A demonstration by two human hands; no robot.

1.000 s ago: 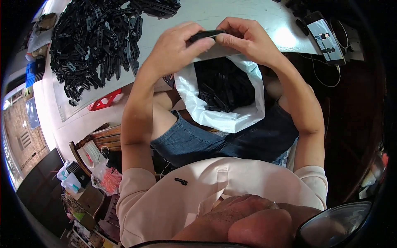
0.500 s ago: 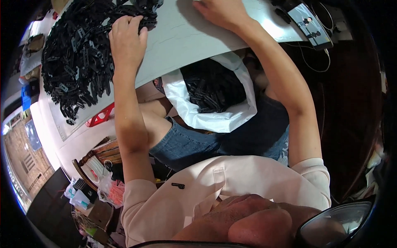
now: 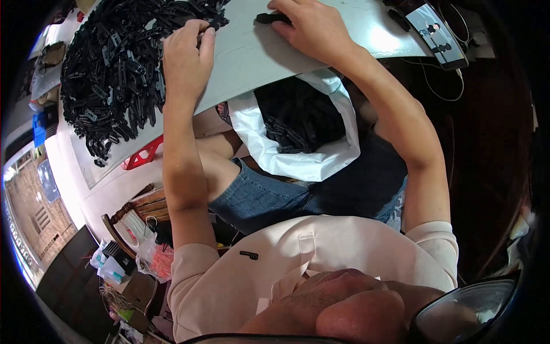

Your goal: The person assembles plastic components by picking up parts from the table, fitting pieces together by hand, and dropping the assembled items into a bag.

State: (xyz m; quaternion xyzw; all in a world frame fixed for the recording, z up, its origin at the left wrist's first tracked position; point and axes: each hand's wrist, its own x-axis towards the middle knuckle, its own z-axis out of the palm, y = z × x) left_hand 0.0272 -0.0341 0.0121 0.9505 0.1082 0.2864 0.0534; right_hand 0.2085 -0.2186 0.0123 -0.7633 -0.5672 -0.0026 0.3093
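Note:
A large heap of small black plastic parts (image 3: 114, 74) covers the left side of the white table (image 3: 235, 63). At the heap's right edge my left hand (image 3: 189, 57) has its fingers curled, thumb and forefinger closed on a black plastic part (image 3: 217, 22). My right hand (image 3: 315, 28) is over the table to the right of the heap. Its thumb and fingers pinch another dark, elongated plastic part (image 3: 269, 18), whose end sticks out to the left. Below the table edge, a white bag (image 3: 309, 168) gapes between my legs, with many similar black parts inside.
A phone (image 3: 438, 37) with a lit screen and a white cable lies at the table's right end, a small black object (image 3: 399, 20) beside it. A red stool (image 3: 143, 156) is under the table at left. Behind it stands a wooden chair (image 3: 143, 203) with bags.
My left hand has shifted slightly right, its fingers drawn together at the heap's edge. My right hand has moved slightly right and nearer, and the dark part in its fingers now shows.

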